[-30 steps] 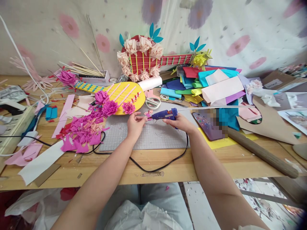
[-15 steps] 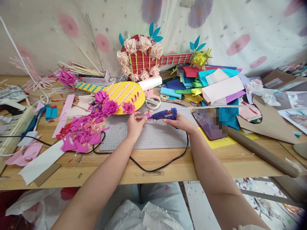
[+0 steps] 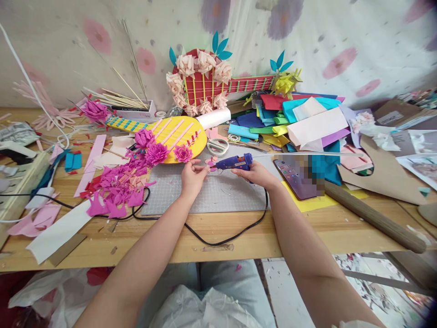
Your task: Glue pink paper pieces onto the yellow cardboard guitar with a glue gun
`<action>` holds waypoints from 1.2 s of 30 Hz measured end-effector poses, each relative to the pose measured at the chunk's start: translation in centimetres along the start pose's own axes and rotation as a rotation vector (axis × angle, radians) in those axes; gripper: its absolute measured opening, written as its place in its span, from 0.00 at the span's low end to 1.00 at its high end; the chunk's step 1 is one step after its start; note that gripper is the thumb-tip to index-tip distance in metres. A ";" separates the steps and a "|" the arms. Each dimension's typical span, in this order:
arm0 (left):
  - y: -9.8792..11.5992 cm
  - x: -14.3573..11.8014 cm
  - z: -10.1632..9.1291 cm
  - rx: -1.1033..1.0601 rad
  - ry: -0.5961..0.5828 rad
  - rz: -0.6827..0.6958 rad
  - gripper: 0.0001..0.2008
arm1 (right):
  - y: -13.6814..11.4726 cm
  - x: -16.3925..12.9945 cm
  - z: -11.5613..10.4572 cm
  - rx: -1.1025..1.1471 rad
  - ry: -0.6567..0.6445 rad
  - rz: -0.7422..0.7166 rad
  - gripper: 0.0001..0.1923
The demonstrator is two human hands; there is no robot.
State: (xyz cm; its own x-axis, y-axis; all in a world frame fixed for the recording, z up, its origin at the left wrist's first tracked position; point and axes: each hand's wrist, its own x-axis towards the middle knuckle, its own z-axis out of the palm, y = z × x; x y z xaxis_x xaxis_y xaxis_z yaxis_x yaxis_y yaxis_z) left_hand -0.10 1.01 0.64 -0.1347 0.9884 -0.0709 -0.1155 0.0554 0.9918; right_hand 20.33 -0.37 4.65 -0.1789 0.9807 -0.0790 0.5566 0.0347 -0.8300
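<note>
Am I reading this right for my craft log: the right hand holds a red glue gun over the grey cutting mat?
Not quite. In the head view the right hand holds a blue glue gun, not a red one, over the grey cutting mat.

One head-worn camera looks forward and down, close over the cluttered wooden table.

glossy blue plastic glue gun; matt grey cutting mat; bare wooden table.

Bare forearms, no sleeves or jewellery showing (light blue trousers below the table edge).
</note>
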 end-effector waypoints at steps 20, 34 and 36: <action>0.2 -0.2 0.1 -0.005 -0.002 0.012 0.20 | 0.0 0.1 0.1 0.106 0.046 0.055 0.23; 0.4 -1.6 -0.3 0.207 -0.082 0.395 0.12 | 5.2 2.1 -2.1 -0.063 0.652 0.195 0.27; 1.1 -2.0 -0.5 0.220 -0.052 0.507 0.12 | 5.4 2.5 -1.9 -0.186 0.654 0.271 0.29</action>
State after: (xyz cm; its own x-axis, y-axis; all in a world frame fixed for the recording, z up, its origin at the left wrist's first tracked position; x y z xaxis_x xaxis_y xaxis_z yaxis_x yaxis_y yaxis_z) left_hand -0.47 -0.97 1.83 -0.0705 0.9044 0.4208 0.1597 -0.4061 0.8998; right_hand 24.44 2.59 1.04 0.4730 0.8721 0.1256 0.6519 -0.2506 -0.7157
